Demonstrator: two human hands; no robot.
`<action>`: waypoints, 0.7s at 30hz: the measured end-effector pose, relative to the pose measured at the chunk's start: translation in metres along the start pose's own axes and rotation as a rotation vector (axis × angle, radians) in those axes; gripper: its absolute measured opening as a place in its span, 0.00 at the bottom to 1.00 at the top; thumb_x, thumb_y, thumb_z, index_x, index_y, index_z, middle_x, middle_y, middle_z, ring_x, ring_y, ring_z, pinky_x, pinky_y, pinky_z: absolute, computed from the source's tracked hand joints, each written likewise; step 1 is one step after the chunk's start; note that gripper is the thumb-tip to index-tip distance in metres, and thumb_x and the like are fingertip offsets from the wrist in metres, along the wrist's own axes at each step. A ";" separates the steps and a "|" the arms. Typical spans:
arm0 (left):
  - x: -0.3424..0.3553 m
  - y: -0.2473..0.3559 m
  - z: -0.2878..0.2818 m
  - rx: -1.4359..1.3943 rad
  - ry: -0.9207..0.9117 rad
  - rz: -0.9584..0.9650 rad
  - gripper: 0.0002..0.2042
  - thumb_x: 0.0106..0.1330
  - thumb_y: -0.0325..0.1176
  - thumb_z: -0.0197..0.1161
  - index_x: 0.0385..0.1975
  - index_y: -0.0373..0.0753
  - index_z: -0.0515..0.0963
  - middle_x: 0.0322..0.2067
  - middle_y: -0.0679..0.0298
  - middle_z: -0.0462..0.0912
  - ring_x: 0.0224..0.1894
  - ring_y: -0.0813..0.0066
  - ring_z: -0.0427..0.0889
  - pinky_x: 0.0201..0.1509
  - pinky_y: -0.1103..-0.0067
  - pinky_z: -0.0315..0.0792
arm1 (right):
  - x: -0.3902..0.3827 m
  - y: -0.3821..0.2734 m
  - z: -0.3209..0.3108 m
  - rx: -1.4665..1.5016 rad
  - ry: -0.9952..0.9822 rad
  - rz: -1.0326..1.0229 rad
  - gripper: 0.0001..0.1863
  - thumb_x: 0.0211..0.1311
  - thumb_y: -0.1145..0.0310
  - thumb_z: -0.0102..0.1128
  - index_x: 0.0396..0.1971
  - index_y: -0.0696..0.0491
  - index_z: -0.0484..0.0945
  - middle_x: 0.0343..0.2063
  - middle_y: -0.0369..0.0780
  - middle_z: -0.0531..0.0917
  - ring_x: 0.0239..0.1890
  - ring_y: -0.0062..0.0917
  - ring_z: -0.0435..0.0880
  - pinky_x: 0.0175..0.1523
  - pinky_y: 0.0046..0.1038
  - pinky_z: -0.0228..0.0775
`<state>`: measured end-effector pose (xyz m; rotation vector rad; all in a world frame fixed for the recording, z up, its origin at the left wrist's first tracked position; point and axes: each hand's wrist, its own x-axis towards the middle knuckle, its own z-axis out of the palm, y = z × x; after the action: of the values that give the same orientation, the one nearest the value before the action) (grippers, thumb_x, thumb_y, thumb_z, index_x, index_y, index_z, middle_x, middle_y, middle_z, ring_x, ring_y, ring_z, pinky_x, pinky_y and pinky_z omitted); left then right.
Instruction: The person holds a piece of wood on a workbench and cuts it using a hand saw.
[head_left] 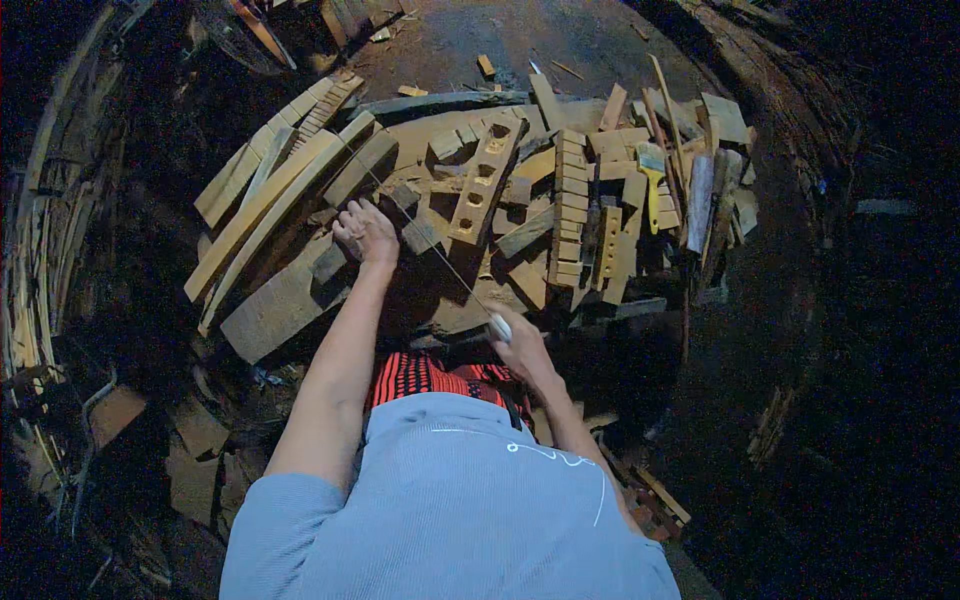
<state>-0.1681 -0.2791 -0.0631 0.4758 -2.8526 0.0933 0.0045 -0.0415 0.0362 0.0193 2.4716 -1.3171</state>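
My left hand (365, 233) has its fingers curled down over wood just beside a long thin blade or rod (432, 244); what they grip is hidden. My right hand (518, 345) is wrapped round a pale handle (500, 325) at the near end of that rod, which runs up and leftward across small wooden blocks (420, 233). Long pale curved strips (260, 215) lie left of my left hand, and a broad plank (265, 320) below them. A board with square holes (470, 205) lies right of the rod.
The cluttered workbench has a stack of notched pieces (568, 210), a yellow-handled brush (652, 195) and a metal bladed object (700, 205) at the right. Scraps (486, 67) lie on the floor beyond. Bundled sticks (30, 280) are at the far left.
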 end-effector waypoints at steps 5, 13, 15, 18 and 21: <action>-0.002 -0.005 0.010 0.016 -0.043 0.020 0.06 0.57 0.30 0.49 0.26 0.41 0.75 0.30 0.61 0.73 0.37 0.66 0.71 0.48 0.69 0.58 | 0.055 -0.021 0.014 -0.080 -0.072 -0.003 0.31 0.43 0.79 0.55 0.53 0.46 0.67 0.42 0.48 0.76 0.47 0.42 0.75 0.50 0.35 0.67; 0.003 0.004 -0.012 -0.039 -0.170 -0.057 0.09 0.59 0.31 0.47 0.33 0.39 0.75 0.35 0.58 0.76 0.41 0.61 0.74 0.50 0.66 0.59 | -0.026 0.019 0.013 0.049 -0.046 0.128 0.36 0.38 0.80 0.60 0.55 0.44 0.66 0.46 0.47 0.75 0.49 0.40 0.74 0.53 0.34 0.66; 0.005 0.005 -0.016 -0.088 -0.055 -0.034 0.06 0.55 0.29 0.48 0.28 0.40 0.74 0.30 0.58 0.75 0.35 0.60 0.73 0.44 0.64 0.60 | -0.062 0.029 0.004 0.050 -0.039 0.135 0.31 0.41 0.81 0.56 0.52 0.49 0.68 0.47 0.46 0.75 0.50 0.38 0.74 0.53 0.31 0.65; 0.003 0.006 -0.019 -0.156 0.052 -0.019 0.06 0.54 0.29 0.48 0.28 0.39 0.73 0.31 0.56 0.74 0.35 0.59 0.73 0.43 0.63 0.59 | -0.092 0.038 -0.003 0.066 -0.044 0.188 0.31 0.41 0.80 0.57 0.52 0.48 0.68 0.47 0.45 0.75 0.51 0.38 0.74 0.54 0.30 0.65; 0.002 0.006 -0.018 -0.092 -0.046 -0.033 0.08 0.58 0.30 0.48 0.30 0.38 0.74 0.31 0.57 0.75 0.37 0.60 0.74 0.48 0.65 0.60 | -0.087 0.038 -0.003 0.073 -0.037 0.170 0.31 0.41 0.79 0.59 0.52 0.46 0.69 0.46 0.45 0.75 0.50 0.38 0.73 0.55 0.30 0.65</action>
<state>-0.1680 -0.2723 -0.0453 0.5123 -2.8768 -0.0560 0.0920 -0.0048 0.0334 0.2154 2.3325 -1.3223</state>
